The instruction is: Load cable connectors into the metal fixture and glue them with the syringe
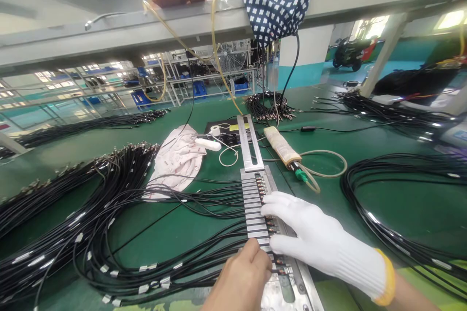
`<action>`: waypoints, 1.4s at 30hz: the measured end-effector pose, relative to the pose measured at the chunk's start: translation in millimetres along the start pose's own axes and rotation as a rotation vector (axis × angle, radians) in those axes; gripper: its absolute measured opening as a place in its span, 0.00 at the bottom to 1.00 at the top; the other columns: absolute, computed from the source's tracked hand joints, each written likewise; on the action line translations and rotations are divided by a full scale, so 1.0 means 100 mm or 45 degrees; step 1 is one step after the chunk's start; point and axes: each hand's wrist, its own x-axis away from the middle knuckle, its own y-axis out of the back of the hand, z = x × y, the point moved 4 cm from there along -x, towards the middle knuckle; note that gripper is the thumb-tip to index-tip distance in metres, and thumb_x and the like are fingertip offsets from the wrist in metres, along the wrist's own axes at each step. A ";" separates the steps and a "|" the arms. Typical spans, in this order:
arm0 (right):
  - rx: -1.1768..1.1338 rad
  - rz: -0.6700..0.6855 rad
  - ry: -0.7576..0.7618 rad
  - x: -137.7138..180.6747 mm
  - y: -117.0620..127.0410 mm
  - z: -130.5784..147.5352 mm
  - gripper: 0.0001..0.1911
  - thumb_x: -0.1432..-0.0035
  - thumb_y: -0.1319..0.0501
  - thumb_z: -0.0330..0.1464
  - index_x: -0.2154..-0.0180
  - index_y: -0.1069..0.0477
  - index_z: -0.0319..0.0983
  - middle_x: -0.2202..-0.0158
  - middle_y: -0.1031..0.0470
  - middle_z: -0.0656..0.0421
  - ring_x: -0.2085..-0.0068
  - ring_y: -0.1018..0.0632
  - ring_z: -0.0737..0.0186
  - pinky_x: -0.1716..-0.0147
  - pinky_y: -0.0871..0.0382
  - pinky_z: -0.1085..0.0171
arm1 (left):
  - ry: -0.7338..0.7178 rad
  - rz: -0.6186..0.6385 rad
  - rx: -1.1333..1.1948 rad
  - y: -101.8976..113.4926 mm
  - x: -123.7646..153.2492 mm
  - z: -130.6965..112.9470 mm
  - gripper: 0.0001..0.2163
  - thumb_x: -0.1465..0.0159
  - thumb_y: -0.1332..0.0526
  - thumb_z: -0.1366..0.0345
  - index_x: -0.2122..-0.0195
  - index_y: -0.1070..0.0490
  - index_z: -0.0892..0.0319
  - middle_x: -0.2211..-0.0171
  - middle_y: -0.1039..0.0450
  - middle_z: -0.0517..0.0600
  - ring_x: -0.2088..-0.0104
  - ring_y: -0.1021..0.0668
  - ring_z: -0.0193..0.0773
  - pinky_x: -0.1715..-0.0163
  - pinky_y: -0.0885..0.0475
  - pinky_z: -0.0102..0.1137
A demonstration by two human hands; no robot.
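Observation:
A slotted metal fixture (254, 202) lies on the green table in front of me, with several black cables (215, 200) set side by side in its slots. Their small metal connector ends (270, 224) stick out along the right side. My bare left hand (243, 272) is closed, fingers curled at the fixture's left edge over the nearer cables. Whatever its fingertips pinch is hidden. In a white glove with a yellow cuff, my right hand (315, 235) reaches over from the right, its fingers stretched and apart, fingertips at the connector row.
Big bundles of black cable lie left (120, 175) and right (368, 194). Beyond the fixture are a crumpled cloth (178, 158), a black box (226, 132) and a wrapped handle with a green connector (281, 147). A metal shelf beam (120, 34) crosses above.

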 end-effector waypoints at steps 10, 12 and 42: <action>0.120 0.252 -0.043 -0.02 -0.18 0.04 0.37 0.60 0.28 0.36 0.45 0.26 0.41 0.32 0.40 0.51 0.31 0.45 0.40 0.36 0.43 0.46 | -0.022 -0.078 -0.398 -0.11 0.00 0.00 0.09 0.42 0.44 0.78 0.65 0.32 0.58 0.66 0.29 0.50 0.71 0.23 0.42 0.74 0.29 0.31; 0.129 0.259 -0.054 -0.02 -0.20 0.05 0.38 0.60 0.28 0.36 0.44 0.27 0.40 0.32 0.41 0.50 0.31 0.45 0.40 0.36 0.44 0.46 | -0.049 -0.121 -0.434 -0.11 0.00 -0.02 0.08 0.41 0.44 0.77 0.66 0.31 0.58 0.67 0.29 0.51 0.71 0.24 0.43 0.72 0.28 0.33; 0.181 0.355 -0.035 -0.01 -0.26 0.17 0.35 0.46 0.36 0.32 0.37 0.35 0.35 0.30 0.45 0.48 0.30 0.47 0.41 0.32 0.60 0.42 | 0.037 0.264 -0.277 0.19 0.11 -0.10 0.11 0.42 0.45 0.80 0.62 0.27 0.64 0.62 0.25 0.60 0.63 0.23 0.51 0.63 0.27 0.39</action>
